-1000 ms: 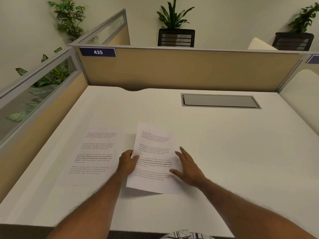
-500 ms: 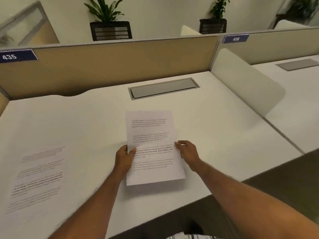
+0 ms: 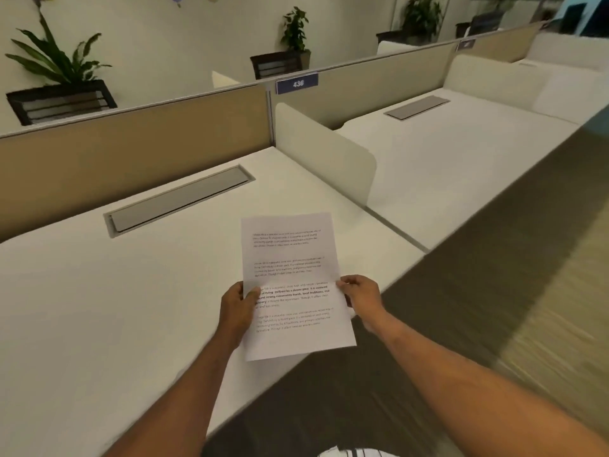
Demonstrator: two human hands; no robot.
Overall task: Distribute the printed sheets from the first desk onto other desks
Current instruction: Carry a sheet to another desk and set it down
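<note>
I lifted the sheet (image 3: 291,275) off the first desk (image 3: 99,308); my right hand (image 3: 362,296), flat on it before, now pinches its edge like my left hand (image 3: 235,310). I turned right: the next desk (image 3: 461,159) appeared at 2 o'clock, the other sheet left view at 9 o'clock.

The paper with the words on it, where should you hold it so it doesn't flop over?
Hold the printed sheet by its two long edges, about midway up, coming in from each side. It is thin and held above the desk, so one grip alone would probably let it droop. The left hand and right hand pinch it that way, thumbs on top.
</note>
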